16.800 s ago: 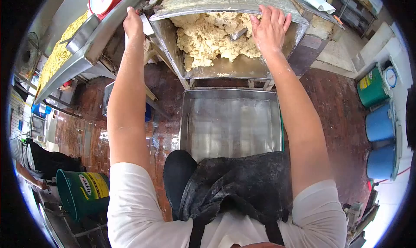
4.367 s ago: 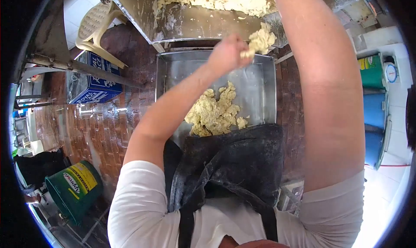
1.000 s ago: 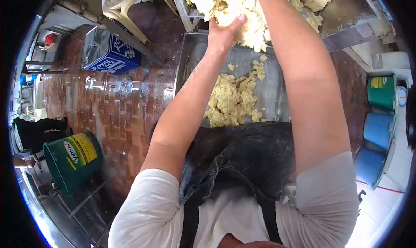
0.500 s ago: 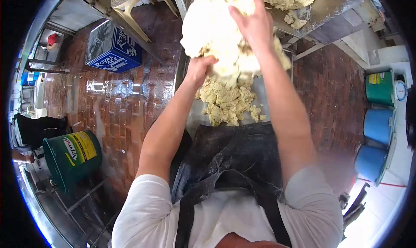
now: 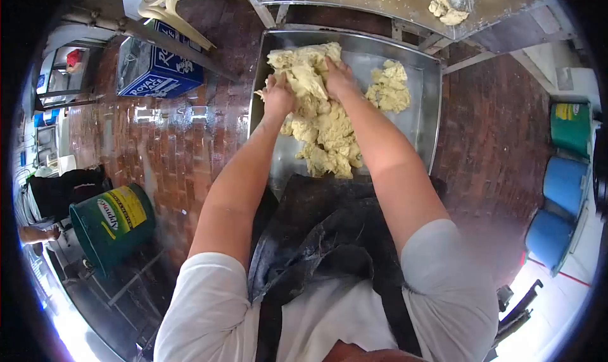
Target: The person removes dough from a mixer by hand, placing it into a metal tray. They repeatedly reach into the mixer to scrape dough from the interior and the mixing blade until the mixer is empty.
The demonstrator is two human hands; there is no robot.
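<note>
Brick floor (image 5: pixel 171 147) surrounds a metal tray (image 5: pixel 415 121); at its far left, the left hand (image 5: pixel 277 99) and right hand (image 5: pixel 341 82) clasp dough (image 5: pixel 307 68).

A white T-shirt (image 5: pixel 335 308) with loose short sleeves (image 5: pixel 214 276) sits beneath a creased black apron (image 5: pixel 329 219), pale-smudged, with two black shoulder straps (image 5: pixel 270 327), while left hand (image 5: pixel 278 99) and right hand (image 5: pixel 342 82) are bare.

- The left arm (image 5: pixel 237 172) is stretched forward and slanted inward, with only a slight bend shown at the elbow.
- The right arm (image 5: pixel 399 156) is likewise extended and angled inward.
- The left hand (image 5: pixel 277 97) is turned back upward, its fingers curled.
- The right hand (image 5: pixel 342 82) is placed a little farther forward, fingers pointed ahead and partly bent.
- The hands are held near each other, apart.
</note>
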